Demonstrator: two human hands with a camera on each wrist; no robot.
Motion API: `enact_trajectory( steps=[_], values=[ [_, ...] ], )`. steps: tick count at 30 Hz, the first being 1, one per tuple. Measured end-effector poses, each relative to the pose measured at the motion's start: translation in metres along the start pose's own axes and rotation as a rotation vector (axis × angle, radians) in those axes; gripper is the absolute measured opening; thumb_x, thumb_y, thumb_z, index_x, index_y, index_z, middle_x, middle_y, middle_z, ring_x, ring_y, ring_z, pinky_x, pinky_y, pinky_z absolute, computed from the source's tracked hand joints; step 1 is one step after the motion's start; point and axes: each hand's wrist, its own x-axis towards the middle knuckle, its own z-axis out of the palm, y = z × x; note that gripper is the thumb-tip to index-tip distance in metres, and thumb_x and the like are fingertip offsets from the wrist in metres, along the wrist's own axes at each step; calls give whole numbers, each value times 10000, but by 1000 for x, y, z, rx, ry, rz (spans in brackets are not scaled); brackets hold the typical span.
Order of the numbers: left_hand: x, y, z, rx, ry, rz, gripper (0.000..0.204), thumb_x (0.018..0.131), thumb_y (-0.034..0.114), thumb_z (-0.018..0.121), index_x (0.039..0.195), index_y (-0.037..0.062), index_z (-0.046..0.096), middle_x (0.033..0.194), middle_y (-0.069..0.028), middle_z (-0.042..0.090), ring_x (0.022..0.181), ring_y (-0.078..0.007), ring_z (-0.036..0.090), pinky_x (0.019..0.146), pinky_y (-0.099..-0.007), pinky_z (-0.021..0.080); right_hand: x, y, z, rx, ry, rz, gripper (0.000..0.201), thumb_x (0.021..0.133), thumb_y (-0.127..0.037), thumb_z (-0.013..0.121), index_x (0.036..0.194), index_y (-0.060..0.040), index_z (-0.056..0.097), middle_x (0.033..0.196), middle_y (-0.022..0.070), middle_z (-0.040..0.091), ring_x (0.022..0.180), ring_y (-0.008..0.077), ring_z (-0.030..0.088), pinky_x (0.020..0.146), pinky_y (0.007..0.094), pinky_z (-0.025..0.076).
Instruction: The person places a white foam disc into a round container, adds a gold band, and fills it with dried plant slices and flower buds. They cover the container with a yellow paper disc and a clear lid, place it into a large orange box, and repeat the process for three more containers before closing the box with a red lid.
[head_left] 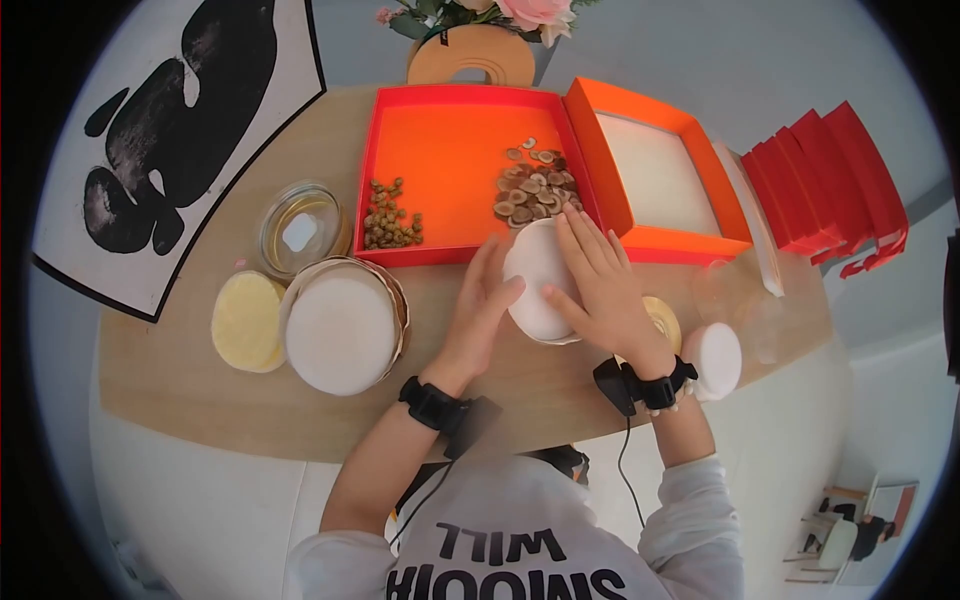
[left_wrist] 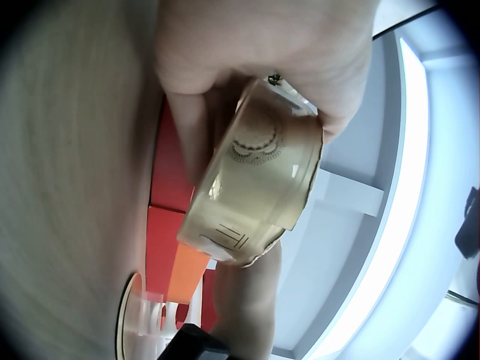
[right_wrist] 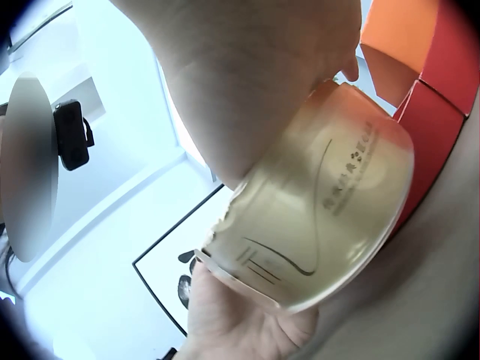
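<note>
A round translucent jar with a white top (head_left: 540, 280) is between both hands, in front of the orange tray. The left hand (head_left: 477, 310) grips its left side, thumb at the top's edge. Across the right edge lie the straight fingers of the right hand (head_left: 605, 290), its thumb touching the white top. In the left wrist view the jar (left_wrist: 251, 165) is tilted, with a printed pattern, under the left hand (left_wrist: 262, 45). The right wrist view shows printed lines on the jar (right_wrist: 322, 202), the right hand (right_wrist: 247, 67) above and the left hand (right_wrist: 247, 322) below.
The red-rimmed orange tray (head_left: 450, 130) holds greenish pieces (head_left: 390, 230) and brown slices (head_left: 530, 190). An orange box (head_left: 660, 175) adjoins it. Left are a glass container (head_left: 300, 230), yellow disc (head_left: 247, 320) and white-topped container (head_left: 340, 330); right, a gold disc (head_left: 662, 322) and white lid (head_left: 717, 360).
</note>
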Motion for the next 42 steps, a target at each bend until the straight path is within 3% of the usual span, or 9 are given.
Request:
enact_trajectory(
  steps=[8, 15, 24, 27, 30, 33, 36, 39, 42],
  values=[
    [-7, 7, 4, -399, -69, -234, 557, 848, 312, 416, 1322, 74, 244, 1318, -88, 338, 1205, -222, 350, 993, -382, 289, 2, -13, 17, 135, 86, -26, 698, 802, -379, 503, 1311, 24, 247, 1352, 210, 255, 1245, 347, 262, 990, 459, 235],
    [-7, 7, 1, -478, -98, -240, 564, 817, 319, 431, 1299, 70, 278, 1291, -89, 374, 1198, -226, 360, 989, -410, 293, 6, -22, 14, -29, 18, 16, 708, 807, -416, 479, 1324, 2, 236, 1362, 212, 234, 1262, 359, 223, 1000, 493, 198],
    [-7, 5, 2, -388, -67, -240, 597, 849, 416, 420, 1315, 79, 259, 1318, -79, 345, 1218, -225, 333, 1002, -409, 273, 3, -18, 29, 42, 94, 49, 713, 816, -443, 449, 1335, -13, 218, 1382, 196, 206, 1275, 335, 213, 1005, 511, 171],
    [-6, 7, 5, -359, -47, -219, 629, 847, 475, 415, 1318, 89, 259, 1324, -72, 341, 1220, -222, 330, 1004, -412, 270, 7, -10, 21, 155, 38, 62, 648, 830, -387, 465, 1319, -11, 265, 1372, 211, 220, 1280, 332, 204, 1011, 476, 185],
    [-5, 7, 5, -397, -6, -137, 634, 841, 506, 409, 1312, 102, 276, 1319, -68, 350, 1215, -222, 337, 1002, -416, 273, 24, 12, 12, 506, 208, 55, 571, 831, -325, 498, 1279, -8, 339, 1336, 215, 282, 1244, 340, 275, 995, 425, 251],
    [-4, 13, 2, -476, 66, -59, 612, 841, 506, 401, 1299, 113, 300, 1306, -69, 366, 1203, -229, 352, 991, -426, 291, 55, 21, -3, 880, 175, 284, 507, 827, -258, 533, 1242, 0, 397, 1286, 189, 376, 1197, 271, 374, 968, 336, 313],
    [-1, 15, -1, -528, 105, -3, 597, 840, 506, 396, 1288, 118, 318, 1294, -71, 379, 1189, -239, 370, 973, -436, 314, 79, 53, 28, 533, -63, 291, 576, 777, -352, 572, 1215, -14, 412, 1251, 200, 382, 1131, 349, 409, 917, 411, 370],
    [0, 19, 1, -530, 151, 1, 592, 839, 504, 396, 1282, 118, 325, 1285, -71, 387, 1178, -245, 382, 960, -442, 329, 87, 61, 55, 87, -116, 275, 574, 750, -308, 607, 1222, -34, 428, 1190, 187, 451, 1089, 314, 463, 894, 365, 405],
    [2, 17, -2, -517, 166, 2, 591, 836, 505, 398, 1278, 117, 331, 1279, -71, 393, 1174, -246, 386, 958, -443, 330, 90, 60, 65, -8, -142, 369, 572, 717, -324, 633, 1179, -34, 461, 1157, 177, 465, 1048, 339, 477, 872, 380, 419]
  ],
)
